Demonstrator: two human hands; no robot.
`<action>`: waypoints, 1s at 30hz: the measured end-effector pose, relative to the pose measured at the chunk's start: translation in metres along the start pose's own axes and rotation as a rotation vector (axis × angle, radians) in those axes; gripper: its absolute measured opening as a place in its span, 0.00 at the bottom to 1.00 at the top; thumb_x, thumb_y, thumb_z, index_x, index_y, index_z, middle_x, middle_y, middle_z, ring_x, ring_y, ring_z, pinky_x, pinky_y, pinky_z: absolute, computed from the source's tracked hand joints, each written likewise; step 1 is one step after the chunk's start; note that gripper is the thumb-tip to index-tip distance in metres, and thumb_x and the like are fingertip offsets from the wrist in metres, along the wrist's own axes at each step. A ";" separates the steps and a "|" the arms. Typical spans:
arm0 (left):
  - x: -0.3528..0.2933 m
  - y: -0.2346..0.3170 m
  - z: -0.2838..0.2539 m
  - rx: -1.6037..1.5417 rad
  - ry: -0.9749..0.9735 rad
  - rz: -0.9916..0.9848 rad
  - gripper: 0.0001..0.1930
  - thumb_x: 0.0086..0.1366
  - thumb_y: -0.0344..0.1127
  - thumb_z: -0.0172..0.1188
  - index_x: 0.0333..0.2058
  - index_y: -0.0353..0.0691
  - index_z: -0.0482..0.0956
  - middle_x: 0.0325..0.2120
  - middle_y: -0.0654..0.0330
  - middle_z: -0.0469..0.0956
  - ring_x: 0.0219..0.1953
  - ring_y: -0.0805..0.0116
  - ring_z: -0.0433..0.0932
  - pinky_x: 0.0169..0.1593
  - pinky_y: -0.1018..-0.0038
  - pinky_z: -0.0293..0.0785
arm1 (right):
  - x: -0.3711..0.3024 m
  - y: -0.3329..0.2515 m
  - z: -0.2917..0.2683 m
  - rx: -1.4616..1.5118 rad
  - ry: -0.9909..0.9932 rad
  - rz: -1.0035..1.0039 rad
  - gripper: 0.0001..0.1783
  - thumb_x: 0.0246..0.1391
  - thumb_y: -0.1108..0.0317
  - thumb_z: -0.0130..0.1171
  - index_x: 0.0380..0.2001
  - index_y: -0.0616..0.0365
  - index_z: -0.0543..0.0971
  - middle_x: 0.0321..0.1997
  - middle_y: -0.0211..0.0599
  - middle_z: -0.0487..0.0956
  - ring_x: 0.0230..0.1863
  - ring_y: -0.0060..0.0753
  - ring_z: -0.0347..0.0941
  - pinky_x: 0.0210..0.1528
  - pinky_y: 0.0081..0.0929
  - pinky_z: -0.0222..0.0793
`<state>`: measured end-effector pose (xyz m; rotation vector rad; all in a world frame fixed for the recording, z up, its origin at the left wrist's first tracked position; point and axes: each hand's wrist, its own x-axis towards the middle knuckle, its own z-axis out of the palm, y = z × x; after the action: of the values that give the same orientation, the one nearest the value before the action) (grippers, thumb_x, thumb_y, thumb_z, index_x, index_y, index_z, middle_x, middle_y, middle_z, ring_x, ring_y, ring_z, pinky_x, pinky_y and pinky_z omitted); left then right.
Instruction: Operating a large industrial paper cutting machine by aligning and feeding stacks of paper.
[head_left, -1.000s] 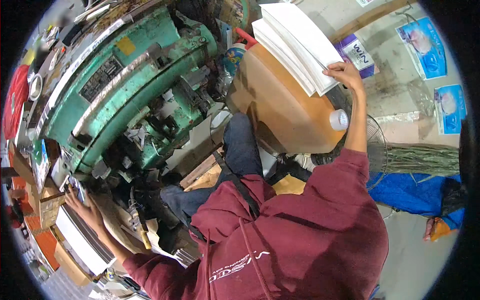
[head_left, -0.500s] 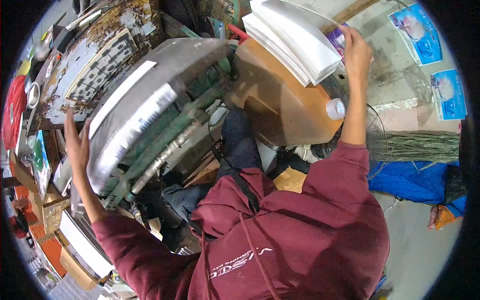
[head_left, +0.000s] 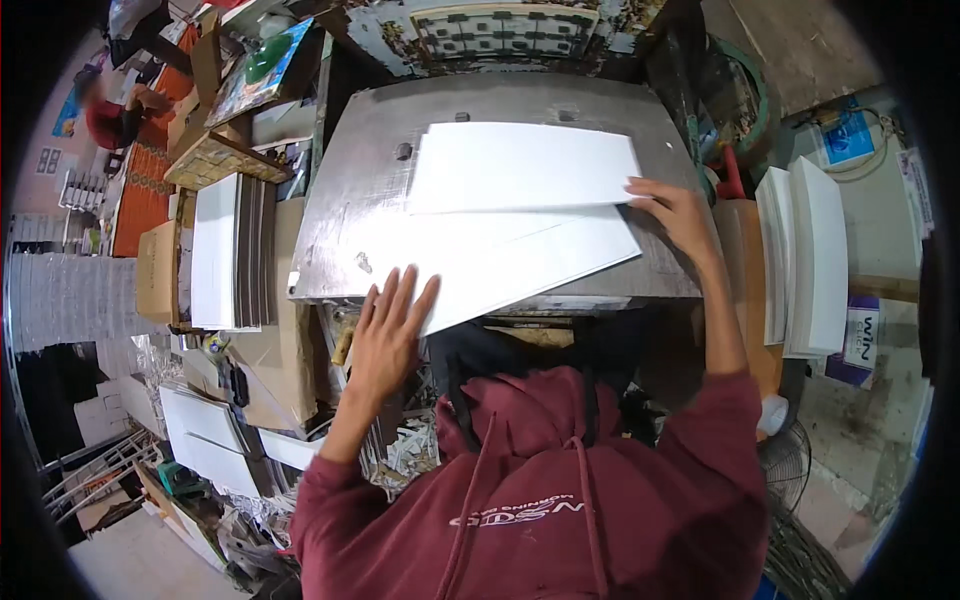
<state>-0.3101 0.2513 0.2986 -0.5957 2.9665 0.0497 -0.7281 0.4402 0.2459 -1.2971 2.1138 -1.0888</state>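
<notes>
Two white card sheets lie overlapping on a grey metal tabletop [head_left: 350, 190]. The upper white sheet [head_left: 525, 165] is roughly straight across, and my right hand [head_left: 680, 222] pinches its right end between fingers and thumb. Beneath it, the lower white sheet [head_left: 530, 250] sits at a slant, its near left corner reaching the table's front edge. My left hand [head_left: 392, 335] is open with fingers spread, at that front edge beside the slanted sheet's corner. Whether its fingertips touch the sheet, I cannot tell.
At right, a stack of white sheets [head_left: 815, 255] rests on an orange container [head_left: 740, 290]. Left of the table stand a stack of white-topped boards [head_left: 218, 250] and cardboard boxes [head_left: 157, 270]. Behind is a machine with a gridded plate [head_left: 505, 32]. Another person [head_left: 115, 115] is at far left.
My view has swung left from the stack on the orange container to the metal tabletop. My right hand has come from that stack to the upper sheet; my left is now at the table's front edge.
</notes>
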 end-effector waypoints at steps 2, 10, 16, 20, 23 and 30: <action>-0.031 -0.012 -0.010 -0.050 0.130 -0.116 0.36 0.54 0.17 0.45 0.64 0.49 0.66 0.62 0.53 0.67 0.65 0.56 0.65 0.67 0.58 0.58 | 0.030 0.000 0.006 -0.091 -0.026 -0.012 0.15 0.55 0.64 0.63 0.44 0.59 0.83 0.51 0.43 0.81 0.55 0.40 0.76 0.57 0.28 0.67; -0.119 -0.119 -0.064 0.279 0.646 -0.748 0.29 0.62 0.23 0.50 0.62 0.52 0.68 0.59 0.50 0.69 0.63 0.51 0.66 0.64 0.58 0.64 | 0.106 -0.018 -0.041 -0.303 0.068 -0.193 0.29 0.57 0.53 0.61 0.60 0.51 0.72 0.60 0.45 0.74 0.62 0.45 0.69 0.61 0.35 0.65; -0.149 -0.309 0.069 0.106 0.476 -0.871 0.42 0.54 0.19 0.43 0.67 0.65 0.59 0.63 0.43 0.63 0.65 0.42 0.60 0.66 0.55 0.56 | 0.045 -0.080 -0.074 -0.392 0.399 -0.302 0.24 0.56 0.53 0.62 0.52 0.54 0.78 0.54 0.44 0.78 0.57 0.45 0.73 0.59 0.34 0.67; -0.199 -0.426 0.165 -0.007 0.074 -1.027 0.30 0.72 0.50 0.42 0.69 0.53 0.52 0.66 0.38 0.54 0.67 0.40 0.55 0.67 0.51 0.53 | -0.010 -0.051 -0.086 -0.479 0.477 -0.084 0.24 0.56 0.50 0.62 0.50 0.54 0.79 0.54 0.44 0.78 0.56 0.49 0.73 0.57 0.37 0.67; -0.181 -0.449 0.194 -0.022 0.141 -0.967 0.29 0.71 0.45 0.41 0.68 0.42 0.56 0.63 0.35 0.59 0.63 0.36 0.60 0.66 0.52 0.56 | -0.095 -0.018 -0.124 -0.693 0.703 0.205 0.30 0.53 0.48 0.64 0.50 0.61 0.78 0.49 0.47 0.80 0.49 0.50 0.76 0.52 0.41 0.70; -0.180 -0.430 0.228 0.048 0.282 -1.106 0.41 0.66 0.64 0.43 0.65 0.34 0.57 0.54 0.31 0.68 0.56 0.33 0.68 0.59 0.49 0.62 | -0.279 0.040 -0.135 -1.173 0.740 1.005 0.35 0.43 0.48 0.70 0.46 0.64 0.74 0.46 0.49 0.75 0.54 0.49 0.70 0.50 0.42 0.72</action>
<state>0.0456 -0.0637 0.0895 -2.2305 2.3948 -0.2139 -0.7128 0.7502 0.2837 0.1726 3.4794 0.2828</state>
